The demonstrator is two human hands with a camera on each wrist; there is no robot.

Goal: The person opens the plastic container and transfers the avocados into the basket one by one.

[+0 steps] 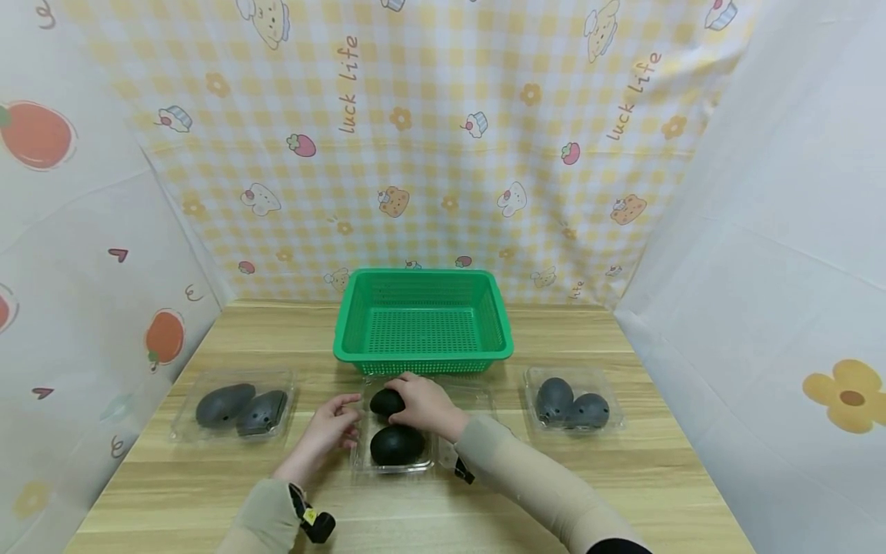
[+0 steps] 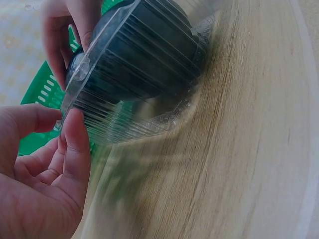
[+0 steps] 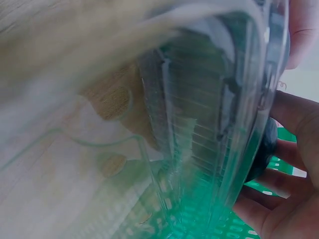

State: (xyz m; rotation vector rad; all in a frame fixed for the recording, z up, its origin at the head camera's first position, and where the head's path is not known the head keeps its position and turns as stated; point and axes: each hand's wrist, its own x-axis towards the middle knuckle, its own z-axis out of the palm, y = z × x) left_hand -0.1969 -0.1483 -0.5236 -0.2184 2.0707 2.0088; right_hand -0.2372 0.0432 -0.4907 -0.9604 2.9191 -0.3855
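Observation:
An opened clear plastic clamshell box (image 1: 357, 460) lies on the table in front, holding two dark, smooth, avocado-like fruits. My right hand (image 1: 428, 406) grips the farther, smaller avocado-like fruit (image 1: 386, 402), fingers around its side. Nearer me, the larger avocado-like fruit (image 1: 397, 445) lies in the box. At the box's left side is my left hand (image 1: 327, 429); in the left wrist view its thumb and finger pinch the box's rim (image 2: 65, 113). The lid (image 1: 477, 396) is folded out to the right, partly behind my right forearm.
A green plastic basket (image 1: 424, 358) stands just behind the box. To the left lies a closed clear box (image 1: 187, 419) with two dark fruits, and another closed clear box (image 1: 609, 385) with two sits to the right. A patterned cloth (image 1: 443, 154) hangs behind the table.

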